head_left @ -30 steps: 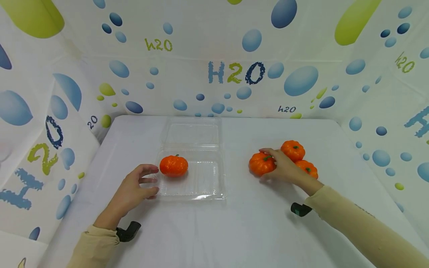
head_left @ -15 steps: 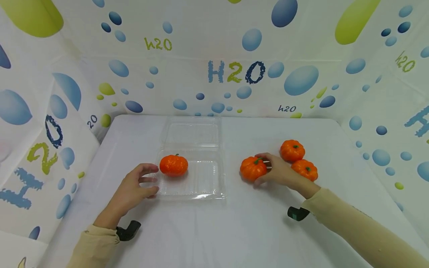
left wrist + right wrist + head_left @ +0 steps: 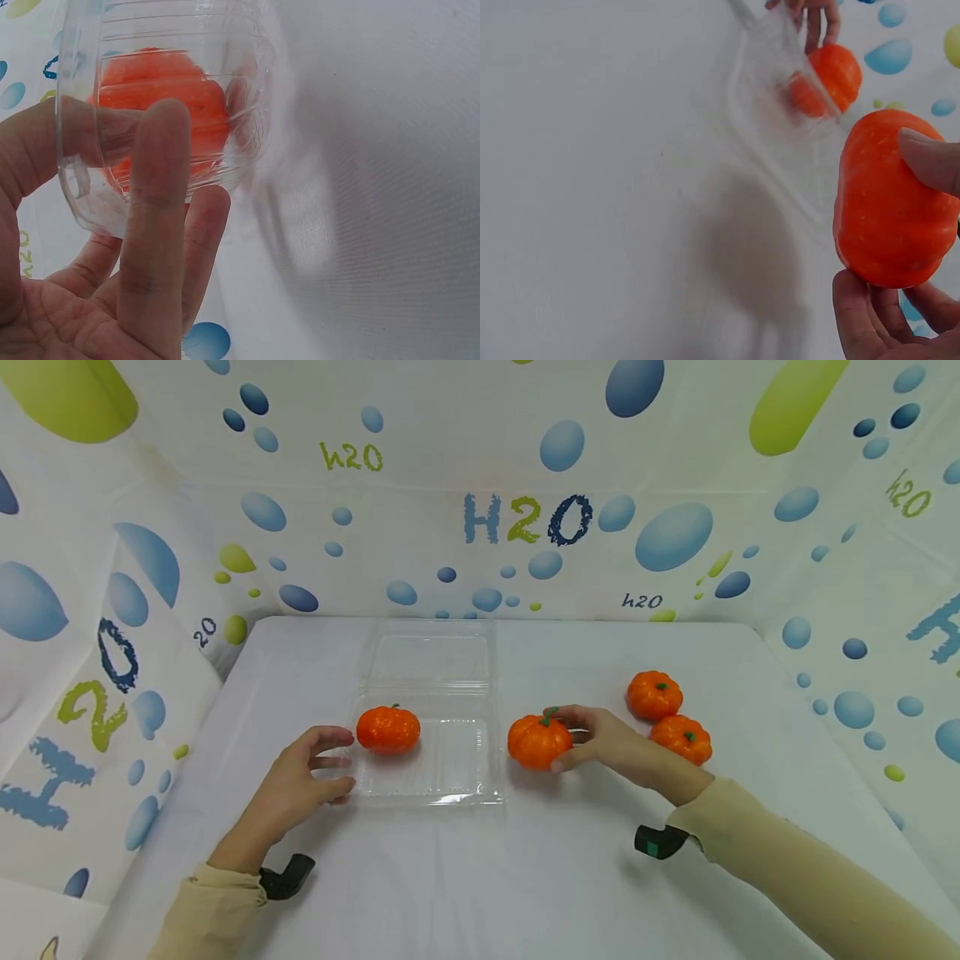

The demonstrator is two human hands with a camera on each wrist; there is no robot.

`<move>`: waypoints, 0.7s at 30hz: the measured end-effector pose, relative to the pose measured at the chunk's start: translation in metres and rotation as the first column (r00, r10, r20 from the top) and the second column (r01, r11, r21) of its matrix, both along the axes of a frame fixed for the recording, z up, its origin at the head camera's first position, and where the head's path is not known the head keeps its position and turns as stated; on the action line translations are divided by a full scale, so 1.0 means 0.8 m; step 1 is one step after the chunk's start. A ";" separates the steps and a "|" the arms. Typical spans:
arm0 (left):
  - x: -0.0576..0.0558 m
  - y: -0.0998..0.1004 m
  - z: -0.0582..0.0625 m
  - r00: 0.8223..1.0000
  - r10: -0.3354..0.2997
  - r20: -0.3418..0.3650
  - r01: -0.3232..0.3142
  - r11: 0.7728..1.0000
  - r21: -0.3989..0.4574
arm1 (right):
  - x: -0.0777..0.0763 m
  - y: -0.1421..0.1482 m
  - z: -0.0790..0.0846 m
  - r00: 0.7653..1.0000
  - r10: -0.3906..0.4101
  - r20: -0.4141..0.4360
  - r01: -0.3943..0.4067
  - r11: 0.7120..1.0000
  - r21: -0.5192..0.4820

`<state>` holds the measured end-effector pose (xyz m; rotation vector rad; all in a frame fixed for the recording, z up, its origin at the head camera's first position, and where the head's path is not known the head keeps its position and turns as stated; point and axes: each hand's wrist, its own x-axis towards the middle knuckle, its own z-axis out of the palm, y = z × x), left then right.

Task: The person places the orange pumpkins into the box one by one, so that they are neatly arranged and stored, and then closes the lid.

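Observation:
My right hand pinches an orange toy pumpkin with a green stem, just right of the clear plastic box. In the right wrist view, this pumpkin is raised, thumb on one side and fingers on the other, its shadow on the white cloth. The hinged box lies with its lid folded back. Another pumpkin sits in its left part. My left hand stays at the box's left edge, fingers spread and slightly bent, fingertips right at the wall; the left wrist view shows the fingers overlapping the plastic.
Two more pumpkins, a rear one and a front one, sit together behind my right forearm. The box's lid lies toward the back wall. White cloth covers the table, and a patterned curtain surrounds it.
My right hand has carried its pumpkin leftward, away from the other two and up to the box's right side. The left hand and the pumpkin in the box have stayed put.

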<state>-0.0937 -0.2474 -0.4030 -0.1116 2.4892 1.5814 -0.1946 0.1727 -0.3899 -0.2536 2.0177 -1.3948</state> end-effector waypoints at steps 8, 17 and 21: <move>0.001 -0.001 0.000 1.000 -0.001 -0.007 0.001 1.000 0.017 | 0.002 -0.016 0.015 0.997 -0.040 0.064 0.048 0.992 -0.116; 0.001 0.000 0.000 1.000 0.003 -0.002 -0.003 1.000 0.013 | 0.006 -0.032 0.030 0.989 -0.094 0.117 0.126 0.942 -0.311; 0.001 0.000 0.000 1.000 0.002 -0.004 -0.002 1.000 0.005 | 0.004 -0.039 0.033 0.989 -0.112 0.098 0.141 0.916 -0.375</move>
